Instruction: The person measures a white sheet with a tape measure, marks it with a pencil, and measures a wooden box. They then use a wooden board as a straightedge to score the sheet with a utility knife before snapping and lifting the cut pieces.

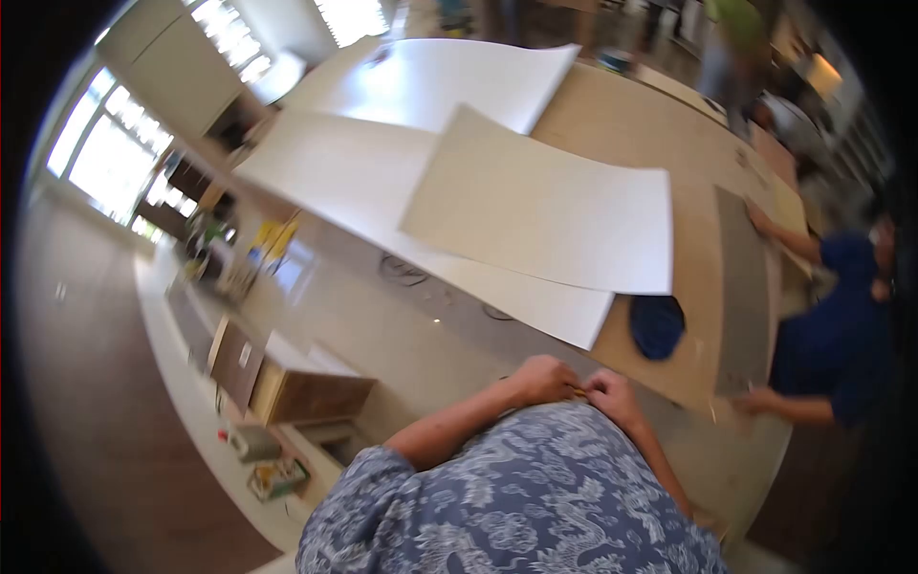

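Tan tabletop (612, 124) in a bright room; shiny tiled floor (335, 277) beside it; three bright windows upper left, biggest one (115, 139) far left.

Counts: 3 white sheets (555, 210) on the tabletop, overlapping, edges curling; 1 dark blue bundle (657, 327) just beside the top one; 1 grey board (743, 287) at the right, two hands of a co-worker (841, 325) at it.

Left hand (547, 378) and right hand (612, 394) meet at the patterned shirt (535, 478); fingers of both pinched together on 1 small orange-brown item (579, 391); can't tell what it is.
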Motion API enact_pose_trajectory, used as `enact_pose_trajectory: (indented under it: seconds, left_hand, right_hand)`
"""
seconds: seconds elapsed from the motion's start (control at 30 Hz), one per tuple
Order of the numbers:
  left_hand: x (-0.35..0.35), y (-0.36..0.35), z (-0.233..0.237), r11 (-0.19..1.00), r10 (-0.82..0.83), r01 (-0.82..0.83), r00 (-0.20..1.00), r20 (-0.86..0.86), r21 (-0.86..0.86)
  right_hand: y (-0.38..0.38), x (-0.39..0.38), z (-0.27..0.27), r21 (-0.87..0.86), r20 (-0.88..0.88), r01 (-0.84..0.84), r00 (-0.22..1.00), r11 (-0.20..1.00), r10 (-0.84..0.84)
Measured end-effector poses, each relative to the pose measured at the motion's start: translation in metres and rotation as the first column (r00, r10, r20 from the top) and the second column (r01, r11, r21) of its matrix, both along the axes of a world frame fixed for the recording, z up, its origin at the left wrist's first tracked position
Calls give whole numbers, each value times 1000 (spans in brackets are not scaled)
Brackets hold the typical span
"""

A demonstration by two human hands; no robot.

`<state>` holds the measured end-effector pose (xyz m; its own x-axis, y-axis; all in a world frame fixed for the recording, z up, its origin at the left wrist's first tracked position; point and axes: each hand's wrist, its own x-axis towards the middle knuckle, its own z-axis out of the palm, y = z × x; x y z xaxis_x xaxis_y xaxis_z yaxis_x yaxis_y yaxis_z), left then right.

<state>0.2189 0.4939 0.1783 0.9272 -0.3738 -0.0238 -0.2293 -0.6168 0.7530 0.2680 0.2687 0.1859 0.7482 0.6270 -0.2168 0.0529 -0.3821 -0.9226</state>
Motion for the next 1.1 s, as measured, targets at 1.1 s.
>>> enact_pose_trajectory:
  seconds: [1.1]
  left_hand:
    - [-73,63,-18,563,564,-796,566,-601,-220]
  right_hand:
    - [157,-70,331,457,765,-819,560,346,317]
